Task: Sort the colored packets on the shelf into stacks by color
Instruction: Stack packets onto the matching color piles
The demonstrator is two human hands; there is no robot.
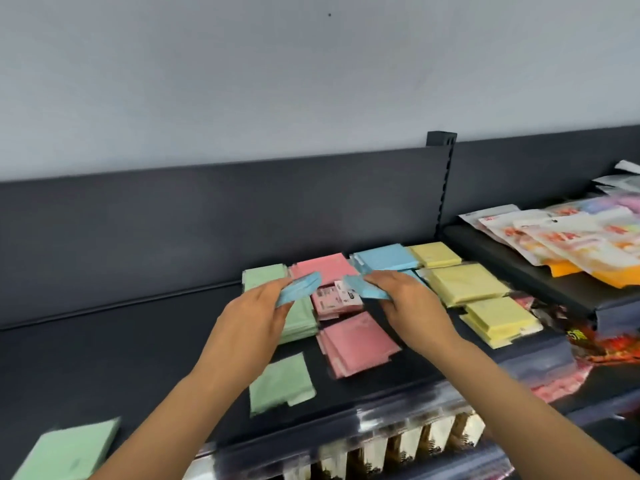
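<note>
Coloured packets lie on the dark shelf (104, 341). My left hand (256, 313) grips a blue packet (301, 287) above the green stack (298, 320). My right hand (408, 303) grips another blue packet (360, 287) in front of the blue stack (384, 258). Between the hands lie pink packets: a stack at the back (322, 266), one face-down with a white label (336, 301), and a stack in front (360, 344). Yellow stacks (464, 282) sit to the right. Loose green packets lie near the front (280, 382) and at the lower left (69, 448).
A raised neighbouring shelf on the right holds white and orange bags (561, 237). Red and black bags (588, 341) lie below it. The shelf's back panel (207, 220) rises behind the packets. Boxed goods (398, 445) show under the front edge.
</note>
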